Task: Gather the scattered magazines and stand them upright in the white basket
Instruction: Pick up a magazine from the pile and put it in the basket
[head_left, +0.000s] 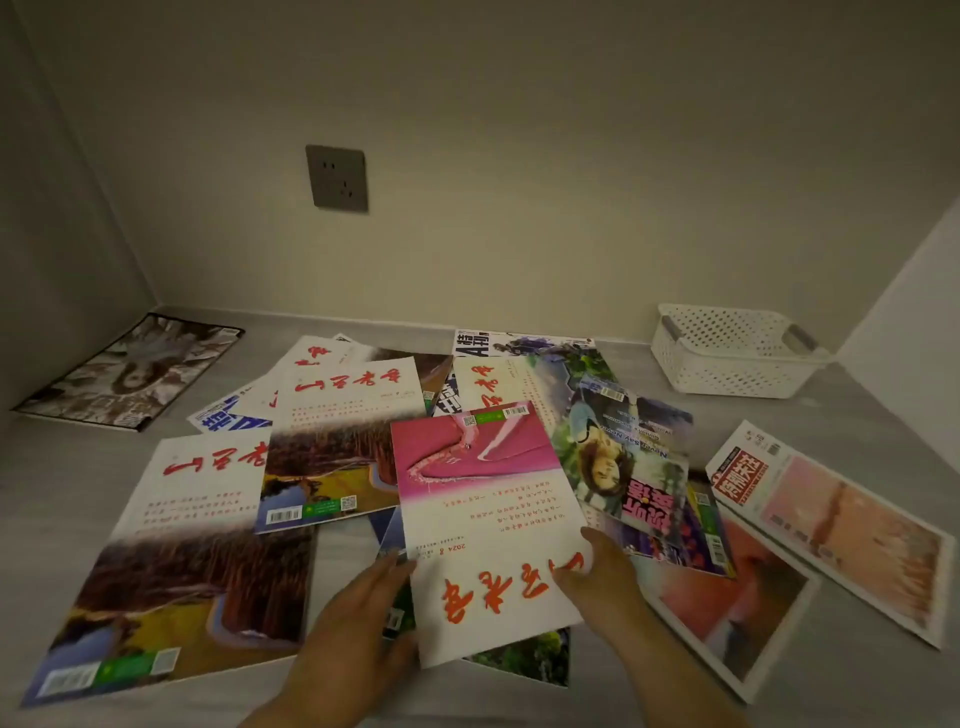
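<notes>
This looks like a room in a home. Far past the left hand (358, 623) and the right hand (597, 571), a plain cream wall (519, 156) has a grey plug socket (336, 178). Magazines (337, 415) lie all around the hands on a grey floor (78, 467). A white basket (727, 364) sits far off to their right.

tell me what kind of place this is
Probably a corner of a room at home, at floor level: plain walls with a wall socket low down, a grey wood-look floor with a skirting strip, and magazines scattered near a white basket.
</notes>
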